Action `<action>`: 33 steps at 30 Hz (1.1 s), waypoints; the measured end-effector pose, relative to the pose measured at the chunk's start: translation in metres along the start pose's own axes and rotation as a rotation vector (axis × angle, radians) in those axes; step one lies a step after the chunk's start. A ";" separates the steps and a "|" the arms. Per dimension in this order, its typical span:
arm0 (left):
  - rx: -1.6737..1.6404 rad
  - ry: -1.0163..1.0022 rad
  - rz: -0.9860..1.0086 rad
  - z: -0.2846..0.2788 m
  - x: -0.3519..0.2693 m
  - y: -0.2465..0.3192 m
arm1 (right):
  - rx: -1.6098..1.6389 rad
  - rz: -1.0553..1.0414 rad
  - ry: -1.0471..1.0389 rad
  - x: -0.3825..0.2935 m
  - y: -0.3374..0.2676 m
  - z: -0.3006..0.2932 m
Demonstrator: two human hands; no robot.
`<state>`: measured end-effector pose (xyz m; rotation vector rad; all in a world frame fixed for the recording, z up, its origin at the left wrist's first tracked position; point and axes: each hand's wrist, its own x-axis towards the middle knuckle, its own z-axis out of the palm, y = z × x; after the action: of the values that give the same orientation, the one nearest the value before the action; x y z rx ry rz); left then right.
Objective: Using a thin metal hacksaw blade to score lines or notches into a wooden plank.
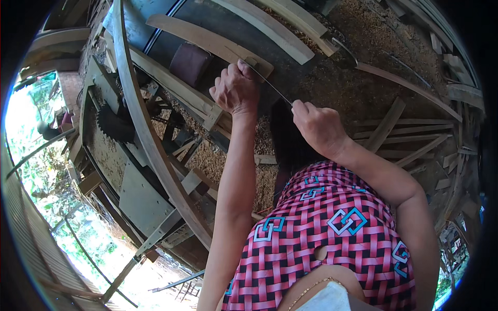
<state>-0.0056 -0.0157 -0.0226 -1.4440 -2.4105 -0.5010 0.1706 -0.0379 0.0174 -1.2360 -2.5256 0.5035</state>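
Note:
Between my two hands stretches a thin, dark, straight strip or rod (273, 87), too slim to tell its exact kind. My left hand (237, 87) is curled with its thumb at the far end of it. Nearer my body, my right hand (319, 124) is closed around the other end. Under the strip lies a curved wooden slat (202, 37) with a rounded far end. A small wood block (252, 62) shows beside my left thumb, partly hidden by it. Below the slat, left of my left hand, is a dark maroon pad or block (190, 64).
A toothed circular saw blade (114, 123) stands at a sawdust-strewn machine table (144, 200) on the left. A long curved wooden strip (146, 128) crosses in front of it. More curved slats (272, 31) lie ahead. Scrap wood (404, 134) is piled at right.

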 end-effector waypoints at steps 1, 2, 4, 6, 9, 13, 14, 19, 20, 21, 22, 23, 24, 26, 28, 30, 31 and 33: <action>-0.002 0.032 0.031 0.000 -0.001 0.000 | 0.012 0.005 -0.010 -0.002 -0.002 -0.003; -0.019 0.027 0.044 -0.001 0.000 -0.001 | 0.016 0.033 -0.052 0.006 -0.004 -0.002; -0.031 0.016 0.056 -0.002 0.001 -0.001 | 0.015 -0.022 0.075 0.034 -0.007 0.008; -0.059 0.001 0.043 -0.003 0.001 -0.001 | 0.007 -0.067 0.159 0.046 -0.007 0.007; 0.028 0.006 0.053 -0.002 0.001 0.000 | 0.036 -0.069 0.161 0.036 -0.009 0.003; 0.019 0.054 0.069 0.000 -0.001 -0.002 | 0.009 -0.037 -0.012 0.003 -0.004 -0.008; 0.029 0.013 0.058 0.000 -0.001 -0.001 | -0.027 -0.007 -0.057 0.004 -0.004 -0.006; -0.011 0.050 0.079 -0.002 0.002 0.000 | 0.020 -0.076 0.155 0.046 -0.008 0.014; 0.013 0.030 0.062 -0.002 0.002 0.001 | 0.008 -0.086 0.180 0.045 -0.010 0.015; 0.038 -0.006 0.029 -0.001 0.002 0.002 | -0.011 -0.049 0.149 0.038 -0.008 0.014; 0.003 0.011 0.030 -0.001 0.002 0.001 | 0.018 -0.032 0.091 0.022 -0.005 0.008; 0.005 0.024 0.012 0.000 0.001 0.001 | 0.039 0.000 -0.019 0.014 -0.003 0.006; 0.009 0.043 0.033 0.001 0.001 0.001 | 0.052 -0.031 0.006 0.009 -0.003 0.003; 0.051 0.054 0.073 0.000 0.000 0.000 | 0.018 0.042 -0.103 0.002 -0.006 0.000; 0.026 0.042 0.069 0.000 0.000 -0.001 | 0.058 -0.012 0.040 0.022 -0.004 0.011; 0.001 0.033 0.064 -0.001 0.001 -0.001 | 0.091 -0.059 0.154 0.042 -0.006 0.016; 0.015 0.045 0.067 -0.001 0.003 0.000 | 0.024 -0.045 0.128 0.046 -0.008 0.016; 0.077 -0.002 0.031 -0.001 0.003 0.002 | -0.037 -0.007 0.092 0.039 -0.011 0.013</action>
<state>-0.0055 -0.0129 -0.0204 -1.4476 -2.3782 -0.3958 0.1347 -0.0152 0.0142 -1.2333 -2.4714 0.3909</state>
